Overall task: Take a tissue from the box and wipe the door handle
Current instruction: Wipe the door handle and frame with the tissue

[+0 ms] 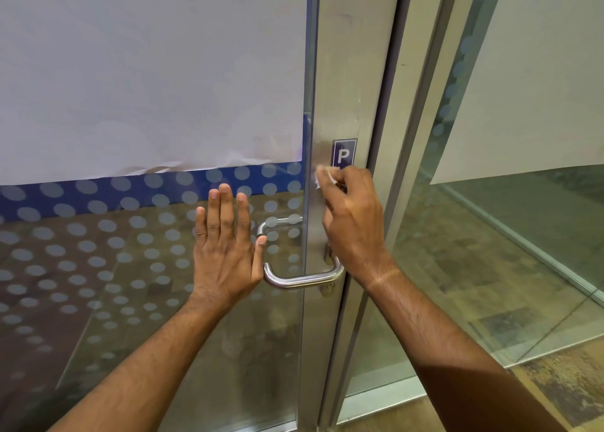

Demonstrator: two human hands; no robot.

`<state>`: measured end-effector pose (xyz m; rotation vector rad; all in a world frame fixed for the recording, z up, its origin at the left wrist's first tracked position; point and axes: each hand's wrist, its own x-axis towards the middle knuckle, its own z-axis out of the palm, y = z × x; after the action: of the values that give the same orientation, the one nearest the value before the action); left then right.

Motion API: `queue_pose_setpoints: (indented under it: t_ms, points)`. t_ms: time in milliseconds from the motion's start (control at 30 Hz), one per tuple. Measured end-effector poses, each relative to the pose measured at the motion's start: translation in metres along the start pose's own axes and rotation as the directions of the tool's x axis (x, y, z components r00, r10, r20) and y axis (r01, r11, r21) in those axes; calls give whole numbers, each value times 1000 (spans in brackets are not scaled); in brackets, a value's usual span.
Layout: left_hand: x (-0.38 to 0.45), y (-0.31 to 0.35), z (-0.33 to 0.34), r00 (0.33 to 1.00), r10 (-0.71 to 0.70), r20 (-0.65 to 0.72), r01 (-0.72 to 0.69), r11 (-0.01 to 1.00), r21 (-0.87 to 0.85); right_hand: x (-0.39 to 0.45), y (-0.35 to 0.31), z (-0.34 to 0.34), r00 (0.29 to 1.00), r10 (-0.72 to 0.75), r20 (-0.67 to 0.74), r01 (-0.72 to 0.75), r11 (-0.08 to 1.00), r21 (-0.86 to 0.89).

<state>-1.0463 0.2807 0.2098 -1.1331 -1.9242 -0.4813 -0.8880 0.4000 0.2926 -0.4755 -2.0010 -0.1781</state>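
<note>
A steel lever door handle (299, 280) sticks out from the metal stile (343, 72) of a glass door. My right hand (353, 216) is closed on a small crumpled white tissue (322, 176) and presses it on the stile above the handle, just under a blue "P" sticker (343, 152). My left hand (225, 248) lies flat on the glass with fingers spread upward, its thumb close to the handle's left end. The tissue box is out of view.
The glass pane (98, 268) has frosted dots and a blue band, with white paper (147, 72) covering its upper part. A second handle (277, 223) shows through the glass. A door frame (421, 105) and another glass panel (523, 235) stand to the right.
</note>
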Motion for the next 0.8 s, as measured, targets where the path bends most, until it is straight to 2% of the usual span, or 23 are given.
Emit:
queue_pose_setpoints:
  t_ms: [100,200,367,500,667,800]
  points:
    - [0,-1,0,1000,3,-2,-3,1000,1,15,12,-5,990,96,-106,-95,995,19]
    - [0,1,-1,1000,-7,-2,7,1000,4,18,18,-4,985,123,-124,-121,992,27]
    - [0,1,-2,1000,-9,7,9,1000,8,-11,16,-2,990,135,-36,-135,991,28]
    - [1,4,-4,999,-23,27,22,1000,18,-3,14,-1,991,132,-25,-130,989,66]
    - [0,4,-12,999,-21,47,20,999,25,-30,5,4,988,91,124,-104,989,107]
    - [-2,5,-22,998,-13,61,14,1000,-7,-37,-2,3,990,100,95,-114,980,164]
